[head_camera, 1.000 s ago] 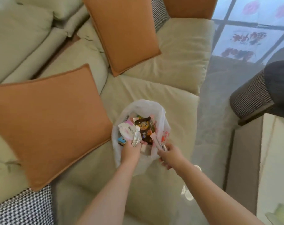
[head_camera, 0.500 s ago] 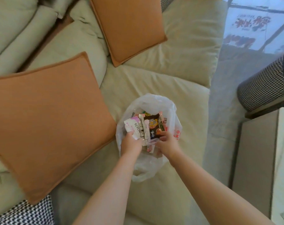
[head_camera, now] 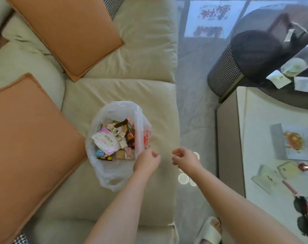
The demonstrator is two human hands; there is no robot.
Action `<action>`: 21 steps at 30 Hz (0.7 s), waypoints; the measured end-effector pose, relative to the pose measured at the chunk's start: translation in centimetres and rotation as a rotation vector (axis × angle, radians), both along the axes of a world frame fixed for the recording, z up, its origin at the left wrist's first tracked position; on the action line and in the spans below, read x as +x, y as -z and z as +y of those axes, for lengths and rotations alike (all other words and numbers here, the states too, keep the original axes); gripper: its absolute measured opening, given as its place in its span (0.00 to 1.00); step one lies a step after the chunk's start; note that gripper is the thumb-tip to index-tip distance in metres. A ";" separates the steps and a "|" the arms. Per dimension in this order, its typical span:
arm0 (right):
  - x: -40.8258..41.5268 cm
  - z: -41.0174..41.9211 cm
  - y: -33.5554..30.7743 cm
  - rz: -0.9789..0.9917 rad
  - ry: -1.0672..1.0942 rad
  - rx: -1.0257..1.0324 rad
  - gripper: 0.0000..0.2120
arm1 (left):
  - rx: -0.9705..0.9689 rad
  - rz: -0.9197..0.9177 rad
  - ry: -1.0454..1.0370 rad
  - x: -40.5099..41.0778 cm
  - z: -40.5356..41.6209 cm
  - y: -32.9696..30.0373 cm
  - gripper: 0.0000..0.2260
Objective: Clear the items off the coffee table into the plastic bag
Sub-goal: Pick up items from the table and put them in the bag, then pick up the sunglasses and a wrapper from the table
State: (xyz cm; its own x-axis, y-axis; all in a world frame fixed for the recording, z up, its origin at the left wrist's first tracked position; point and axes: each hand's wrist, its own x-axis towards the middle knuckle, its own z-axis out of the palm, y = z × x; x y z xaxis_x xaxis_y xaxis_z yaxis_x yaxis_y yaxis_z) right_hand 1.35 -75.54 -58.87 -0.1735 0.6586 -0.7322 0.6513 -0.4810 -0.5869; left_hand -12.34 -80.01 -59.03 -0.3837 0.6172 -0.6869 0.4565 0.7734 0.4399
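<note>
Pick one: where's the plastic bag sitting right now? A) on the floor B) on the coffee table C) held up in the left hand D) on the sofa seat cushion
D: the plastic bag rests open on the beige sofa seat cushion, with both hands off it and the coffee table away to the right.

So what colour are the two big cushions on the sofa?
Orange, plain with no pattern: one cushion beside the bag, the other behind it; head view.

One plastic bag sits at centre frame, holding many snack packets, too jumbled to count. Two orange cushions lie at left and upper left. Two hands show at lower centre. One pair of sunglasses lies lower right.
</note>
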 end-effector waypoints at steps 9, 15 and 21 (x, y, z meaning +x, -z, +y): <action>19.3 -3.1 1.5 -0.248 -0.022 0.007 0.13 | -0.087 -0.012 0.372 15.8 0.4 1.9 0.08; 32.0 -5.2 2.7 -0.324 0.170 -0.052 0.13 | -0.133 0.076 0.692 26.5 0.8 2.2 0.09; 41.4 -6.9 4.8 -0.392 0.238 -0.101 0.17 | -0.121 0.108 0.851 34.9 2.0 3.5 0.14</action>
